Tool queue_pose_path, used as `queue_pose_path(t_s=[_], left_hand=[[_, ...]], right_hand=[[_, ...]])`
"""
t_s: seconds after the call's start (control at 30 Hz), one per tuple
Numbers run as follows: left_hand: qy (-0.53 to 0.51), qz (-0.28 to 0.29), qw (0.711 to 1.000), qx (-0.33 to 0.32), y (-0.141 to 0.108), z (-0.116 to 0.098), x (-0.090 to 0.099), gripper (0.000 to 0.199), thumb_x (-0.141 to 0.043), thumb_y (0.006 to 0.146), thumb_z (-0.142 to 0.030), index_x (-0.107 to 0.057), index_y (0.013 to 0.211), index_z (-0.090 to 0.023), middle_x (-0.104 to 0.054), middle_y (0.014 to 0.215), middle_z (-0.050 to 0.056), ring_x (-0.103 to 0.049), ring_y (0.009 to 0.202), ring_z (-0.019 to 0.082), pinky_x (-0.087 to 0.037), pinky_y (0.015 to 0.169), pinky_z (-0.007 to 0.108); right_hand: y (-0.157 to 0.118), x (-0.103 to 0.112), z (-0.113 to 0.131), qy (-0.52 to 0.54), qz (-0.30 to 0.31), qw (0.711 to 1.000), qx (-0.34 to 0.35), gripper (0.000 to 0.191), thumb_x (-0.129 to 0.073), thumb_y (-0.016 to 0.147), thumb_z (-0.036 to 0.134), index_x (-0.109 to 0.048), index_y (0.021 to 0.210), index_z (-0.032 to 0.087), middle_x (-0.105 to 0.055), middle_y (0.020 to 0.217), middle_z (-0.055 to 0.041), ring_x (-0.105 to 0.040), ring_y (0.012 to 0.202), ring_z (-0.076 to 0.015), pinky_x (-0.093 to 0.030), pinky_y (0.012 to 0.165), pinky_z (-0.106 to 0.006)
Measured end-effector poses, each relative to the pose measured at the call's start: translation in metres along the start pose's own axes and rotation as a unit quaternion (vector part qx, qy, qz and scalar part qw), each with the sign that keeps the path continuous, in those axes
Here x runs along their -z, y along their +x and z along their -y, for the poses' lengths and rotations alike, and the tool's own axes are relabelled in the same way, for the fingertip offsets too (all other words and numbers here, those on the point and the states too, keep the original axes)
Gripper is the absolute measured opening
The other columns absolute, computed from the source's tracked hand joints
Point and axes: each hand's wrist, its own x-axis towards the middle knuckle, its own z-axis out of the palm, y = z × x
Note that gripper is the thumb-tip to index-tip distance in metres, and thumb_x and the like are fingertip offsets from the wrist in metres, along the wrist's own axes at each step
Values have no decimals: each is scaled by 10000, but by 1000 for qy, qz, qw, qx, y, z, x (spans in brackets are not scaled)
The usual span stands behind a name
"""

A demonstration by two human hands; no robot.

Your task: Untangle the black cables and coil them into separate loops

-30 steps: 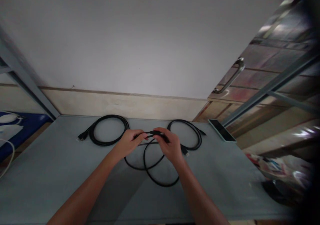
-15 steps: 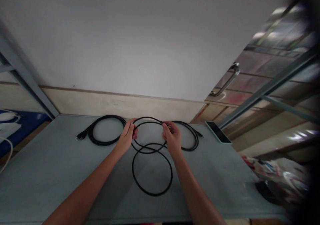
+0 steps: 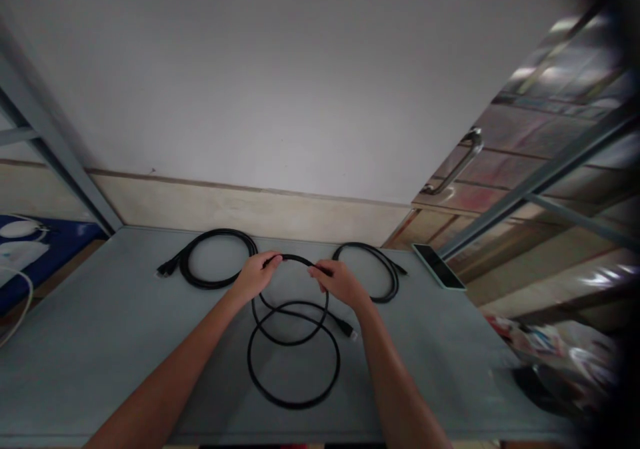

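Between my two hands runs a black cable (image 3: 296, 258), bent into a shallow arch above the table. My left hand (image 3: 256, 277) is closed around its left side, and my right hand (image 3: 341, 281) pinches it on the right. Below them, the same cable hangs and spreads into overlapping loops, the largest lying towards the front. A black plug (image 3: 347, 329) with a pale tip rests at the loops' right side, near my right forearm. Beyond my left hand lies a coiled black cable (image 3: 184, 266) with its connectors at the left. Another black coil (image 3: 393, 286) lies behind my right hand.
The grey table (image 3: 125, 342) meets a white wall (image 3: 280, 102) at the back. A phone (image 3: 439, 266) lies near its right rear corner. Metal posts (image 3: 75, 162) rise at both sides. A blue surface with white items (image 3: 20, 252) stands left; blurred clutter (image 3: 555, 349) sits right.
Both hands have come slightly lower and nearer to me. The cable's upper strands are drawn together in them, its front loop has shifted left, and the plug now shows on the table.
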Motion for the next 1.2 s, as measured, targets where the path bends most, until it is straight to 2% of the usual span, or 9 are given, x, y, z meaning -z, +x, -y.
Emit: queue_pose_path(t_s=[0.07,0.17,0.3,0.47,0.63,0.8,0.97,1.03,1.2], left_hand=[[1,31,999,-8,0,-1,1,369,-519,881,-470,-734,947,-178,-668,680,44,-625,701,202,-462,603,273],[-44,53,997,21,-1,1,-1,395,-520,879,-502,-714,962,-168,-587,572,3,-541,545,157,-397,506,250],[-184,62,976,99,0,10,-12,497,-489,865,-613,-643,878,-140,-408,493,-62,-393,415,95,-312,444,229],[-260,101,952,129,-1,18,-23,493,-535,822,-648,-505,712,-168,-488,610,-30,-552,597,120,-425,581,239],[-252,185,941,129,-9,15,-20,383,-710,764,-455,-540,959,-172,-658,990,77,-632,866,165,-493,774,306],[-163,289,938,97,-17,16,-14,616,-780,642,-206,-500,1191,-211,-636,1160,115,-656,931,205,-518,752,320],[-9,312,945,95,-14,24,-10,386,-637,732,-222,-642,1116,-186,-684,812,45,-621,605,169,-457,530,261],[1,300,952,65,-10,24,-6,319,-612,744,-216,-691,1052,-189,-690,772,42,-616,616,168,-443,531,249],[-77,169,981,56,5,22,8,285,-560,787,-238,-684,1035,-172,-674,820,41,-554,565,110,-397,492,209]], right_hand=[[0,-5,1,8,42,999,3,355,-554,881,409,-588,615,175,-517,472,33,-466,459,-96,-363,473,-208],[2,-16,2,81,29,996,-10,300,-537,886,421,-632,738,178,-472,476,54,-406,415,-87,-314,412,-203],[7,-21,-1,240,-71,967,-42,296,-577,850,475,-589,782,187,-353,477,96,-300,367,-61,-251,359,-186],[11,-11,-7,386,-212,898,-10,330,-629,835,505,-524,772,199,-279,487,119,-248,353,-41,-242,351,-176],[12,-2,-9,403,-316,858,42,320,-642,848,485,-530,780,193,-291,497,112,-268,365,-43,-268,357,-180],[12,-3,-11,384,-326,863,35,335,-623,855,510,-520,789,197,-310,503,109,-282,363,-45,-274,353,-183],[13,1,-17,349,-349,869,28,351,-610,851,528,-509,781,199,-319,490,110,-303,357,-53,-291,347,-188],[13,4,-21,330,-359,873,20,362,-593,850,546,-504,780,202,-320,496,110,-302,358,-53,-286,344,-187],[14,13,-32,287,-421,860,-7,397,-561,840,589,-496,784,201,-333,514,103,-304,383,-58,-297,353,-187]])
